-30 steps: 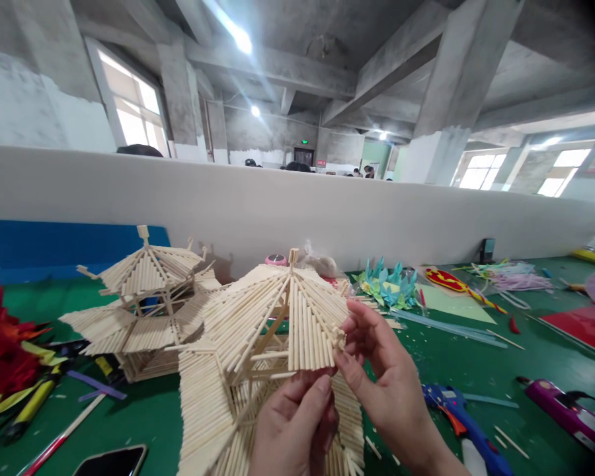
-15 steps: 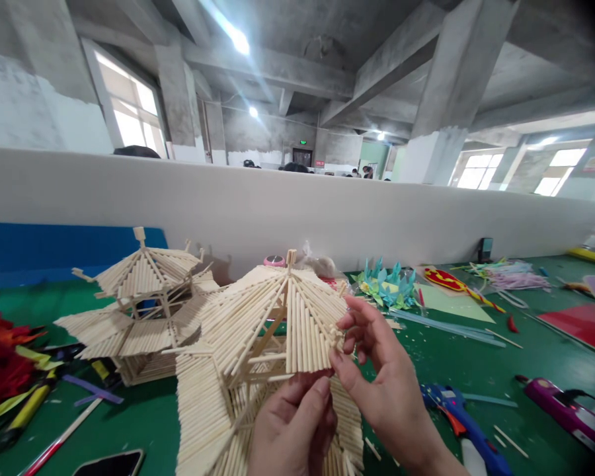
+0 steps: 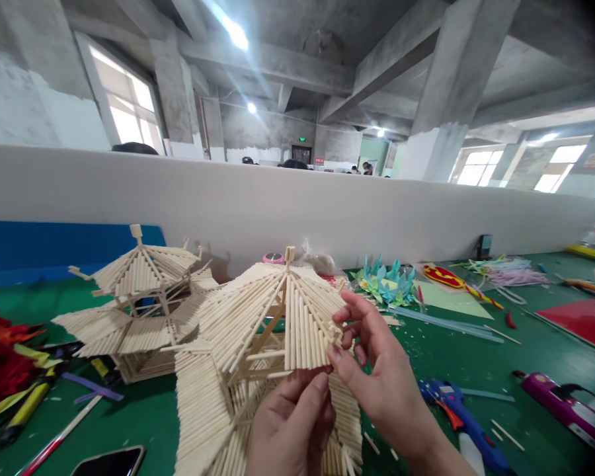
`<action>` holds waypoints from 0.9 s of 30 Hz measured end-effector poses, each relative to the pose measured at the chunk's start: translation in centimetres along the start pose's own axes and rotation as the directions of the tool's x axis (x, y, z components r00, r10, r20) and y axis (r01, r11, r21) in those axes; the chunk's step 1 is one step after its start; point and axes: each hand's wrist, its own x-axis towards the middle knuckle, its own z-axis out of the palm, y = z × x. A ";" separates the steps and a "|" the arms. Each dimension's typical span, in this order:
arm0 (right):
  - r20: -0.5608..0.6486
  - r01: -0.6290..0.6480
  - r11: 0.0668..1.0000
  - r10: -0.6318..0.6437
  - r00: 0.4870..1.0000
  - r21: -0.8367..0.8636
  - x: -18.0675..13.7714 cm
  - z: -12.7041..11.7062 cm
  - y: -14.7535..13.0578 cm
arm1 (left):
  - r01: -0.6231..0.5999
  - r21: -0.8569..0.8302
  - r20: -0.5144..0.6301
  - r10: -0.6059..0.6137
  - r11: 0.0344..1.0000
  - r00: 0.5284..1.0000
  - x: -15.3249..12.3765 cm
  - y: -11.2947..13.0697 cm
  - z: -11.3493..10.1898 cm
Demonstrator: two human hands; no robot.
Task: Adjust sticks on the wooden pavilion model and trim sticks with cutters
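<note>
A pavilion model made of pale wooden sticks stands on the green table right in front of me. My left hand grips the model from below, under the upper roof's front edge. My right hand pinches the right corner of that upper roof between thumb and fingers. A second, similar stick pavilion stands behind it to the left, untouched.
A blue glue gun lies just right of my right hand, a purple one farther right. A phone, pens and red-yellow paper lie at left. Teal paper flowers and loose sticks sit behind. A white partition closes the back.
Both hands and the model stay nearly in place; my right fingers have shifted slightly at the roof corner, and the view has drifted a little.
</note>
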 end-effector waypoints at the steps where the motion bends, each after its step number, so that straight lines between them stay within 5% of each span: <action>1: 0.006 -0.008 1.000 0.008 1.000 0.009 0.0 0.0 0.0 | -0.002 -0.002 -0.008 0.002 1.000 1.000 -0.1 0.0 0.1; 14: 0.056 -0.059 0.996 0.056 0.997 0.060 -0.2 -0.2 0.0 | -0.018 -0.039 -0.120 0.013 0.999 0.993 -0.3 0.1 1.2; 27: 0.090 -0.036 0.999 0.034 0.995 0.020 0.1 -0.3 0.6 | -0.054 0.086 -0.063 0.060 0.995 0.996 1.0 -0.5 0.1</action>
